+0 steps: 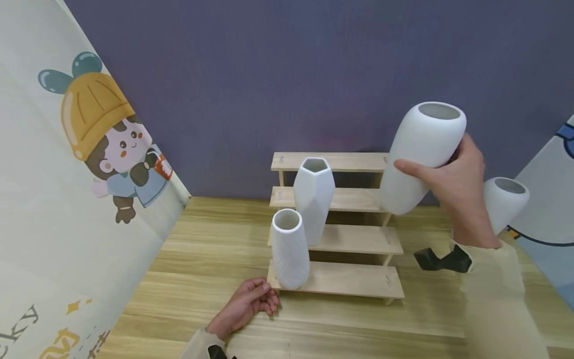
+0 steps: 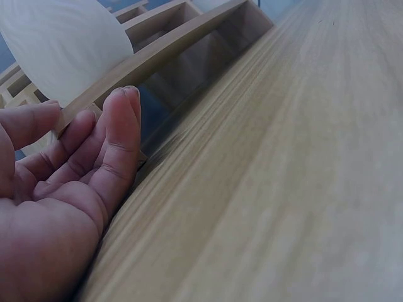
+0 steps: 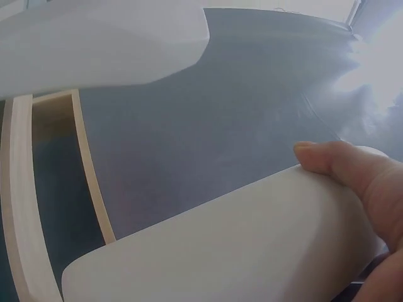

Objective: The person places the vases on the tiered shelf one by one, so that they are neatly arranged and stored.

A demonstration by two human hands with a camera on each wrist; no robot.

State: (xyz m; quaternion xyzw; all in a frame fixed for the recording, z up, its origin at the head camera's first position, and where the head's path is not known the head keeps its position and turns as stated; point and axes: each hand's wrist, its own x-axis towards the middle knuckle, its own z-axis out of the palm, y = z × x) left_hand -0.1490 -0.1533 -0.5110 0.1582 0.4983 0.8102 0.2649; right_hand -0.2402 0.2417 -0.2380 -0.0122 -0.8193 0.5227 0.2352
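My right hand grips a smooth white vase, tilted and raised at the right end of the stepped wooden shelf. In the right wrist view the thumb lies along this vase. My left hand is at the shelf's lowest left corner; the left wrist view has its thumb and a finger pinching the board's edge. A ribbed white vase stands upright on the bottom step, and a faceted white vase stands behind it on the step above.
Another white vase stands to the right of the shelf, partly hidden by my right forearm. A dark blue-grey wall rises behind the wood-grain surface. Printed cartoon panels flank it on the left and right.
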